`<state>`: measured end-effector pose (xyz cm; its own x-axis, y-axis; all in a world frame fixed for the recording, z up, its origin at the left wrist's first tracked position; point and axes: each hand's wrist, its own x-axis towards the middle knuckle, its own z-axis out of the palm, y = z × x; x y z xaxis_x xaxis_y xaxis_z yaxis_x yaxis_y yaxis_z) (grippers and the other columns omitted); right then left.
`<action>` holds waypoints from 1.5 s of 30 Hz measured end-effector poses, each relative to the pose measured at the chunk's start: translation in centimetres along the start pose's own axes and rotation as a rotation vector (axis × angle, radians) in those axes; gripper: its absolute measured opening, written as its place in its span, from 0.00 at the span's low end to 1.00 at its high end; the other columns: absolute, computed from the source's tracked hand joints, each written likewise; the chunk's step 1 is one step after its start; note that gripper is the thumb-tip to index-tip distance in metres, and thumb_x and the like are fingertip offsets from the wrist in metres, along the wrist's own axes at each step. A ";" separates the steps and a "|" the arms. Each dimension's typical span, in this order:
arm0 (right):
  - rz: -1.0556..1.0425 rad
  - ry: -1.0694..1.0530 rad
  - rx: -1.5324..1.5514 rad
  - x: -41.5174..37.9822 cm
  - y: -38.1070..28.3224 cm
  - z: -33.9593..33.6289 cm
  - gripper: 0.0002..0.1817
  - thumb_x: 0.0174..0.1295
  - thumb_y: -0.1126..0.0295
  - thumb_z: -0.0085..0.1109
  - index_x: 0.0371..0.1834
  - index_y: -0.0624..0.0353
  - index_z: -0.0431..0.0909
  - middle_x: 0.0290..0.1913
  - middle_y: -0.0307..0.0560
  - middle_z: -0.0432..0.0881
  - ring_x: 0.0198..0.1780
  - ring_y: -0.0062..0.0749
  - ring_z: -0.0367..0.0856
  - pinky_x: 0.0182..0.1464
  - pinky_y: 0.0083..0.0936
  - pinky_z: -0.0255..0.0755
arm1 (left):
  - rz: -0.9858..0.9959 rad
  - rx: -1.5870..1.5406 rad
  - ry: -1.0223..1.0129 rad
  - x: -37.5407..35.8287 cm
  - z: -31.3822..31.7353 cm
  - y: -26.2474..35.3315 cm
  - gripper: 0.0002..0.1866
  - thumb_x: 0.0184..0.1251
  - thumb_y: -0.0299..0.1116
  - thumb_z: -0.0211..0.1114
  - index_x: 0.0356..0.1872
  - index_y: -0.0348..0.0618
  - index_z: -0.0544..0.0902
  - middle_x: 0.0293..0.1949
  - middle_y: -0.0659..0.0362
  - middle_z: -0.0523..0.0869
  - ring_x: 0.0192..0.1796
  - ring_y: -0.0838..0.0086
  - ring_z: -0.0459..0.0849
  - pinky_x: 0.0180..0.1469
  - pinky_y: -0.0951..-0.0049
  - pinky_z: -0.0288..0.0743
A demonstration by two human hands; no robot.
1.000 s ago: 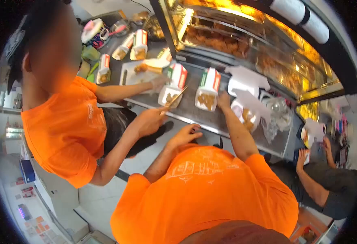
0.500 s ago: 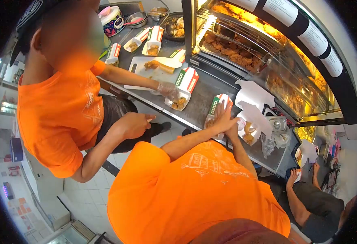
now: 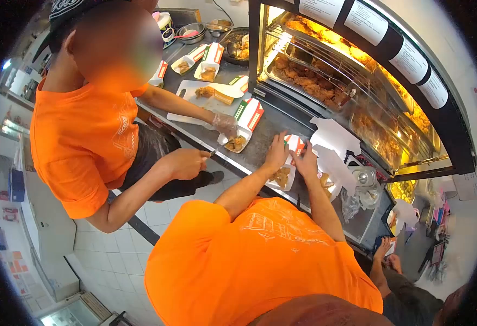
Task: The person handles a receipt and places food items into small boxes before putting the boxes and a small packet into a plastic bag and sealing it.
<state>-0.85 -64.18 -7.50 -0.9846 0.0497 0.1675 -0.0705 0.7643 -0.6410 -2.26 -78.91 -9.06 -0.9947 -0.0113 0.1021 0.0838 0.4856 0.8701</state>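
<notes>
My left hand (image 3: 276,154) and my right hand (image 3: 305,162) are on either side of a small red, white and green paper food box (image 3: 294,143), fingers bent against its raised lid. Pieces of fried chicken (image 3: 281,176) lie in the box's tray, nearest to me. Just right of my right hand is a larger open white carton (image 3: 332,163) with food in it, partly hidden by my forearm. To the left, a co-worker's gloved hand (image 3: 225,125) holds another open food box (image 3: 251,112), while their other hand (image 3: 187,164) has a thin metal utensil at the food.
A lit glass warming cabinet (image 3: 325,70) of fried chicken borders the counter's far side. A white cutting board (image 3: 187,89), more filled boxes (image 3: 209,60) and metal bowls (image 3: 190,32) stand left. Plastic containers (image 3: 365,179) are right; another person's hands (image 3: 382,248) show beyond.
My hands have moved apart, from close together over the box to opposite sides of its lid. The co-worker's bare hand has moved right, bringing the utensil to the food.
</notes>
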 end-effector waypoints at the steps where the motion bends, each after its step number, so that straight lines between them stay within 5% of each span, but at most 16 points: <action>1: 0.097 -0.115 -0.029 0.7 -1.5 -1.2 0.27 0.60 0.60 0.65 0.58 0.63 0.70 0.34 0.59 0.84 0.37 0.57 0.84 0.42 0.47 0.76 | 0.031 0.012 0.009 -0.2 -0.1 -0.2 0.29 0.64 0.25 0.59 0.68 0.44 0.65 0.58 0.44 0.74 0.59 0.44 0.76 0.61 0.53 0.71; 5: -0.154 -0.240 -0.224 1.4 0.6 -1.4 0.25 0.60 0.69 0.60 0.61 0.59 0.69 0.37 0.61 0.83 0.37 0.59 0.82 0.40 0.48 0.75 | 0.216 0.081 -0.019 -1.4 -2.7 -0.3 0.26 0.62 0.24 0.60 0.63 0.49 0.73 0.59 0.45 0.74 0.59 0.47 0.77 0.59 0.57 0.74; 11: -0.735 -0.164 -0.465 -3.9 2.9 -4.3 0.22 0.59 0.72 0.53 0.59 0.49 0.73 0.47 0.46 0.80 0.49 0.41 0.77 0.49 0.41 0.70 | 0.635 0.186 -0.250 -5.9 -6.1 -5.1 0.25 0.60 0.23 0.58 0.59 0.56 0.80 0.57 0.51 0.76 0.59 0.56 0.78 0.59 0.65 0.75; 17: -0.648 -0.196 -0.564 -8.7 3.7 -2.5 0.22 0.60 0.69 0.51 0.60 0.46 0.74 0.54 0.41 0.77 0.56 0.35 0.73 0.54 0.45 0.65 | 0.801 0.470 -0.372 -7.2 -5.8 -6.9 0.24 0.60 0.27 0.59 0.60 0.56 0.78 0.55 0.56 0.77 0.62 0.59 0.74 0.61 0.61 0.73; 20: -0.482 -0.117 -0.479 -9.4 4.7 -0.4 0.20 0.60 0.64 0.56 0.56 0.50 0.76 0.54 0.46 0.77 0.57 0.43 0.72 0.59 0.51 0.61 | 0.748 0.353 -0.427 -6.0 -5.0 -6.5 0.22 0.60 0.27 0.60 0.57 0.48 0.79 0.54 0.52 0.77 0.59 0.55 0.75 0.59 0.59 0.73; 22: -0.393 0.010 -0.360 -8.9 5.2 0.0 0.20 0.63 0.59 0.57 0.56 0.54 0.75 0.50 0.54 0.78 0.55 0.52 0.72 0.59 0.55 0.59 | 0.599 0.014 -0.200 -4.0 -0.9 -11.4 0.21 0.58 0.28 0.63 0.55 0.41 0.77 0.54 0.47 0.77 0.58 0.49 0.75 0.60 0.56 0.72; 23: -0.281 -0.029 -0.258 -7.9 3.1 -1.3 0.20 0.65 0.58 0.55 0.56 0.56 0.75 0.48 0.57 0.79 0.54 0.54 0.73 0.59 0.56 0.58 | 0.445 -0.111 -0.249 -3.8 -4.2 -6.2 0.23 0.57 0.29 0.66 0.55 0.37 0.73 0.55 0.43 0.75 0.59 0.45 0.74 0.61 0.56 0.71; 24: -0.248 -0.018 -0.167 -7.1 2.0 -1.9 0.21 0.65 0.58 0.55 0.56 0.57 0.74 0.49 0.57 0.79 0.54 0.53 0.73 0.61 0.55 0.57 | 0.503 0.001 -0.110 -3.4 -3.6 -6.7 0.28 0.56 0.28 0.66 0.60 0.35 0.71 0.58 0.44 0.75 0.60 0.50 0.75 0.64 0.61 0.68; 29: -0.236 -0.040 -0.157 -4.0 2.2 -1.8 0.28 0.61 0.64 0.62 0.65 0.52 0.69 0.53 0.49 0.78 0.59 0.44 0.70 0.63 0.49 0.56 | 0.074 0.079 0.162 -6.9 -2.7 -3.7 0.37 0.57 0.39 0.72 0.65 0.36 0.65 0.60 0.44 0.72 0.63 0.48 0.69 0.67 0.56 0.63; 33: -0.226 0.039 -0.110 -4.3 1.4 -2.4 0.29 0.60 0.63 0.63 0.65 0.51 0.69 0.55 0.49 0.78 0.61 0.43 0.69 0.64 0.47 0.56 | 0.012 0.177 0.060 -11.5 -2.3 -3.9 0.39 0.56 0.39 0.72 0.66 0.37 0.63 0.63 0.44 0.67 0.66 0.46 0.65 0.68 0.54 0.60; 38: -0.261 0.238 0.012 -8.9 2.7 -4.3 0.18 0.57 0.70 0.64 0.52 0.56 0.77 0.52 0.49 0.79 0.57 0.48 0.73 0.62 0.45 0.60 | 0.023 0.081 -0.254 -15.1 -4.2 -5.1 0.42 0.57 0.42 0.74 0.68 0.37 0.61 0.63 0.41 0.66 0.64 0.48 0.69 0.62 0.56 0.69; 45: 0.283 0.609 0.153 -19.5 10.3 -8.3 0.09 0.60 0.74 0.61 0.44 0.59 0.79 0.39 0.46 0.82 0.42 0.35 0.80 0.52 0.34 0.68 | -0.577 -0.366 -0.333 -16.1 -3.2 -4.4 0.44 0.61 0.45 0.71 0.71 0.37 0.56 0.57 0.49 0.76 0.56 0.62 0.77 0.54 0.62 0.73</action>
<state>18.97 -51.94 -11.17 -0.7062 0.6207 0.3406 0.1099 0.5714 -0.8133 13.55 -83.64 -13.04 -0.8470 0.1173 -0.5184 -0.4989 0.1610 0.8516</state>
